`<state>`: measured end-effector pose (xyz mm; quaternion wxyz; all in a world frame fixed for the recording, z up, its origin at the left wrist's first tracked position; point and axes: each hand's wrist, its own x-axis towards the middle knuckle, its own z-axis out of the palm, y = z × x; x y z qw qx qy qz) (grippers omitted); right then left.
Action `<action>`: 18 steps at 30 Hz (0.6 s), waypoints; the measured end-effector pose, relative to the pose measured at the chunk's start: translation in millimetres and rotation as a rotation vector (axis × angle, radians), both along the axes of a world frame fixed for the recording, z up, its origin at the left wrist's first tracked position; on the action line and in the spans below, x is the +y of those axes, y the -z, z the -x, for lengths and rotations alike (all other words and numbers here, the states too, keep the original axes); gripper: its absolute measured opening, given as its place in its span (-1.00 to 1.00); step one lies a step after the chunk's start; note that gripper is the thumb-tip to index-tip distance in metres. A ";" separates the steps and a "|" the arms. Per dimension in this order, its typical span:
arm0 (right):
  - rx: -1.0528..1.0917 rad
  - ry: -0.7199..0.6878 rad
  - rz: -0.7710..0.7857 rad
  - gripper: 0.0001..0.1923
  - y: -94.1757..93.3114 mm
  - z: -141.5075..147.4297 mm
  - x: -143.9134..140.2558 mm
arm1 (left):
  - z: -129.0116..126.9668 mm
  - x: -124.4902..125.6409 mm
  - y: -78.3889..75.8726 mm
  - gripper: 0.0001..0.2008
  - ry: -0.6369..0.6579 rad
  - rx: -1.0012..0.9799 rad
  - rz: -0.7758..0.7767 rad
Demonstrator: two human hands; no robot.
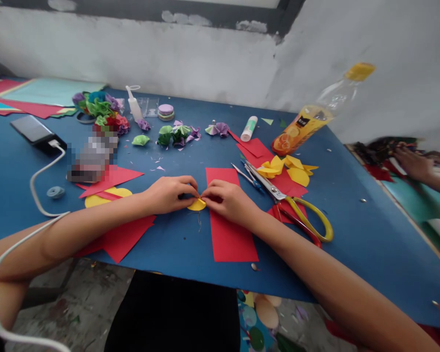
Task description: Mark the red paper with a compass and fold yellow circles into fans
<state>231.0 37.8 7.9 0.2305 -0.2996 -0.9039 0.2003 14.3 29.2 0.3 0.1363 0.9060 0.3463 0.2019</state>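
Observation:
Between my two hands is a small yellow paper piece [197,205], rounded along its lower edge. My left hand [174,194] pinches it from the left, and my right hand [225,199] pinches its other side; the fingertips nearly meet. A thin thread [200,222] lies on the table just below it. Under my right hand is a red paper rectangle [231,239]. Right of that hand lie large scissors [277,193] with yellow and red handles, and a blue compass [252,178]. Yellow paper shapes [297,172] rest beyond the scissors.
A juice bottle [311,120] and a glue stick [249,128] are at the back right. Crumpled paper flowers [174,134] and a white squeeze bottle [134,107] are behind my hands. A white cable [34,183] runs from a black device [36,132]. Another person's hand [412,164] is at far right.

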 end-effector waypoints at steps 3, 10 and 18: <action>-0.039 0.031 0.012 -0.91 -2.1 1.4 -1.6 | 1.1 0.5 -2.2 -0.79 0.017 0.071 -0.065; -0.062 0.074 0.042 -0.93 -4.7 2.1 -3.9 | 0.4 1.8 -5.8 -0.78 0.051 0.140 -0.130; -0.120 0.143 0.165 -0.93 -8.6 4.7 -3.2 | -3.8 -1.2 -6.0 -0.80 -0.031 0.055 -0.003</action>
